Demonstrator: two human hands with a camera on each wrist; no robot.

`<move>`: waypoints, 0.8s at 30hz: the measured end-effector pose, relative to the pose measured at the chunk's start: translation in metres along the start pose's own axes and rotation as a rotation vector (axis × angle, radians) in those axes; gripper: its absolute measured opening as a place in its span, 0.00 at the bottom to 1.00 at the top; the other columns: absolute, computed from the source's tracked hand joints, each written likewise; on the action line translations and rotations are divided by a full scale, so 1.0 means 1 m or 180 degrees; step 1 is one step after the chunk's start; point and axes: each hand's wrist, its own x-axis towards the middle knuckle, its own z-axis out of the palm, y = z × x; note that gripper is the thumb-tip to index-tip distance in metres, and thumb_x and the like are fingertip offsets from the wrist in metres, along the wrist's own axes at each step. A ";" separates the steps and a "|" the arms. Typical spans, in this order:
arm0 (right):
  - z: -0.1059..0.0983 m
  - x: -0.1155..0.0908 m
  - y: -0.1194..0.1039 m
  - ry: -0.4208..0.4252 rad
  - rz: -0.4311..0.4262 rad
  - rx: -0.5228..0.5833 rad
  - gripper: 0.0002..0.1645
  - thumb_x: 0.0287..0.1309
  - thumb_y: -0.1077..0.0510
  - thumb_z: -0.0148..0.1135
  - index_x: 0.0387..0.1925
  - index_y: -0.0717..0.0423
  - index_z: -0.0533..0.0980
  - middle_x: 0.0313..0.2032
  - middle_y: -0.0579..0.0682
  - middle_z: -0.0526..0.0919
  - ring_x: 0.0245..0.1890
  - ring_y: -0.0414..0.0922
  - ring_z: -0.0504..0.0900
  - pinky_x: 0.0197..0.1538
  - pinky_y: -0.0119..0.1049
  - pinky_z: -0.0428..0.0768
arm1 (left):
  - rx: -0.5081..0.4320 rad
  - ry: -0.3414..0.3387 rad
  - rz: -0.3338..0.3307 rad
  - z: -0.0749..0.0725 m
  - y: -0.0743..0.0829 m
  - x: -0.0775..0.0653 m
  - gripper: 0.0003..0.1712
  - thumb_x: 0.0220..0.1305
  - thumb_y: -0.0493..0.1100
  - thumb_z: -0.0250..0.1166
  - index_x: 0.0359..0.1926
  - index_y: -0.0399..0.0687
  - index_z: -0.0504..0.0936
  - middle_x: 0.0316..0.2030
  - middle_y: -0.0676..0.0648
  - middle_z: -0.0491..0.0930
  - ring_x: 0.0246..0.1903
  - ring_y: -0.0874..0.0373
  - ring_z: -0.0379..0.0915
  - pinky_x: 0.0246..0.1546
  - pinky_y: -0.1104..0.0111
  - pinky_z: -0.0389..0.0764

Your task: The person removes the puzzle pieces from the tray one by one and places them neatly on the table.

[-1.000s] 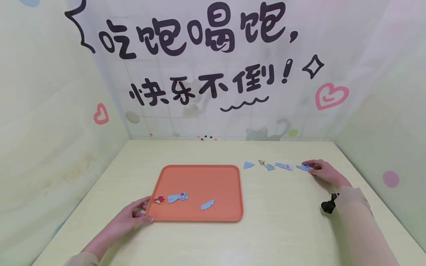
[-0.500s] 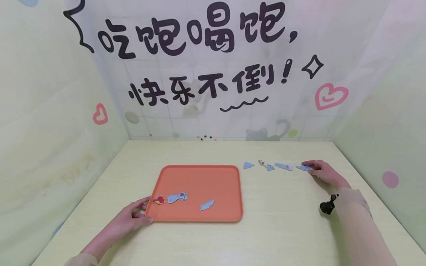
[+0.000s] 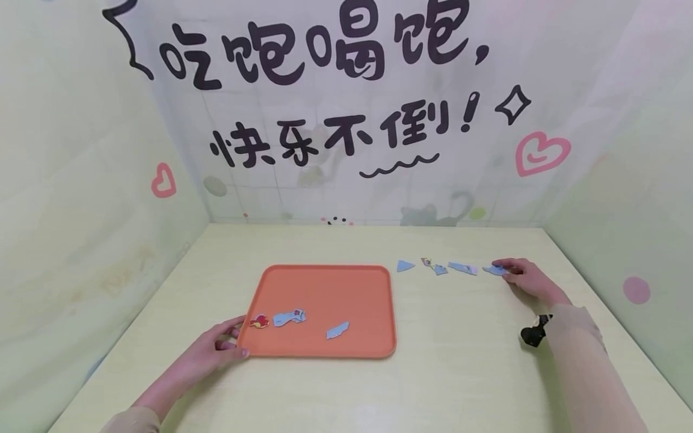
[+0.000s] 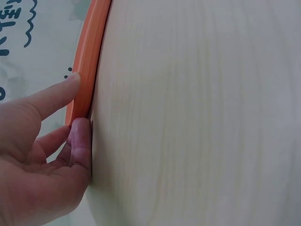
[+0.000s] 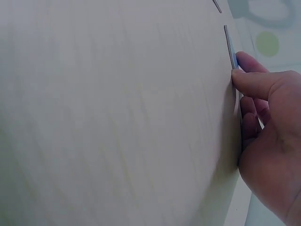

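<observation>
An orange tray [image 3: 325, 288] lies left of the table's middle. At its near left corner my left hand [image 3: 213, 350] grips the rim; in the left wrist view the thumb and the curled fingers meet the tray's edge [image 4: 86, 70]. Far right, my right hand [image 3: 533, 282] pinches a flat, light blue puzzle piece [image 3: 490, 270] between thumb and fingers, low at the table. Only the thin edge of that piece [image 5: 230, 49] shows in the right wrist view. On the tray rest a red piece [image 3: 259, 321], a wider blue piece [image 3: 287, 317] and a narrow blue piece [image 3: 338, 329].
Left of my right hand, a row of flat pieces runs along the back of the table: a triangle [image 3: 404, 266], a yellow-and-blue piece [image 3: 435, 266] and a long strip [image 3: 462, 268]. Printed cloth walls [image 3: 325, 198] close the table at the back and sides.
The whole head view has shifted a little, so the tray and table appear slightly higher. Both hands keep their places on the tray and the piece.
</observation>
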 end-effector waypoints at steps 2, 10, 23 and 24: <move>-0.001 0.001 0.000 -0.0020 0.0007 0.0011 0.25 0.69 0.63 0.54 0.64 0.68 0.69 0.59 0.73 0.71 0.52 0.60 0.72 0.49 0.41 0.72 | 0.0007 0.0001 0.0007 0.000 0.000 0.001 0.49 0.58 0.46 0.73 0.75 0.41 0.58 0.57 0.40 0.70 0.45 0.55 0.72 0.39 0.72 0.75; -0.001 0.011 -0.018 0.0158 0.0097 -0.0111 0.30 0.67 0.57 0.58 0.67 0.64 0.67 0.65 0.75 0.60 0.58 0.73 0.65 0.57 0.65 0.66 | 0.0045 0.0035 0.0042 0.001 -0.001 0.003 0.48 0.58 0.48 0.73 0.74 0.43 0.60 0.57 0.41 0.71 0.44 0.55 0.71 0.39 0.71 0.74; 0.052 0.054 -0.122 0.0502 -0.1217 -0.0145 0.24 0.59 0.64 0.66 0.58 0.61 0.76 0.56 0.63 0.78 0.55 0.62 0.71 0.57 0.60 0.70 | -0.0038 0.0017 0.0086 -0.001 0.001 -0.001 0.49 0.56 0.46 0.74 0.74 0.42 0.59 0.56 0.40 0.70 0.42 0.56 0.70 0.38 0.72 0.73; 0.058 0.055 -0.131 0.0471 -0.1279 -0.0111 0.24 0.58 0.64 0.66 0.57 0.61 0.77 0.55 0.62 0.79 0.55 0.61 0.71 0.57 0.60 0.70 | -0.0045 0.0012 0.0081 -0.001 0.000 -0.001 0.49 0.56 0.46 0.74 0.74 0.42 0.59 0.56 0.40 0.70 0.41 0.56 0.69 0.38 0.72 0.73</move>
